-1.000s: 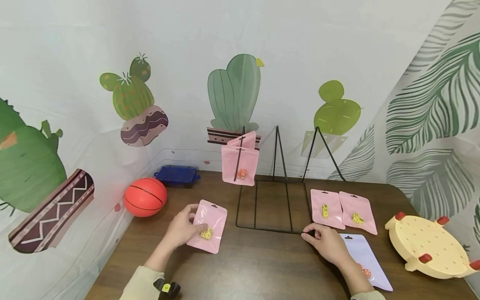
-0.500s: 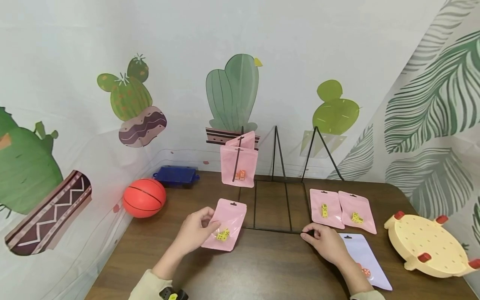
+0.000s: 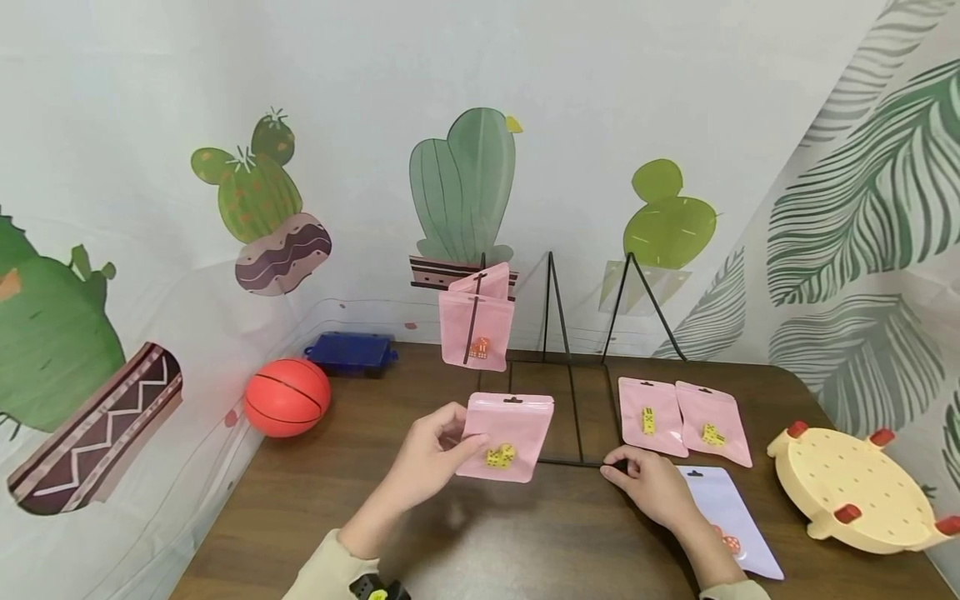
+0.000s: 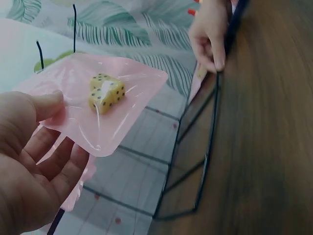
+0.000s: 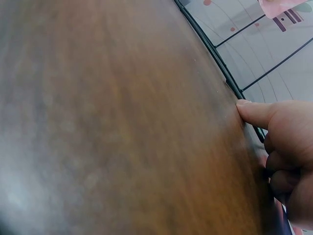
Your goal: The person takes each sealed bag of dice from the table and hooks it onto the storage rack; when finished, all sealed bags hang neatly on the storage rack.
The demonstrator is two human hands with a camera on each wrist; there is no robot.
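Shifted rightward, the pink pouch (image 3: 513, 427) points slotted end up — long axis slightly tilted — pinched by the left hand (image 3: 432, 454).

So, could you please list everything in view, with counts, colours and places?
wire rack: one, black, mid-table
held pouch: one, pink, at the rack's front
hanging pouches: two, pink, rack's left side
flat pouches: two, pink, right of rack
lilac pouch: one, lilac, before flat pouches
dice: several, yellow or orange-red, inside pouches
ball: one, red, left
blue item: one, blue, behind ball
stool: one, cream with red feet, right
table: one, brown, underneath
backdrop: count unclear, white plant-printed, behind
wristband: one, black-yellow, left wrist
sleeves: two, beige, forearms
left hand: one, bare, pinching held pouch
right hand: one, bare, at rack's front corner
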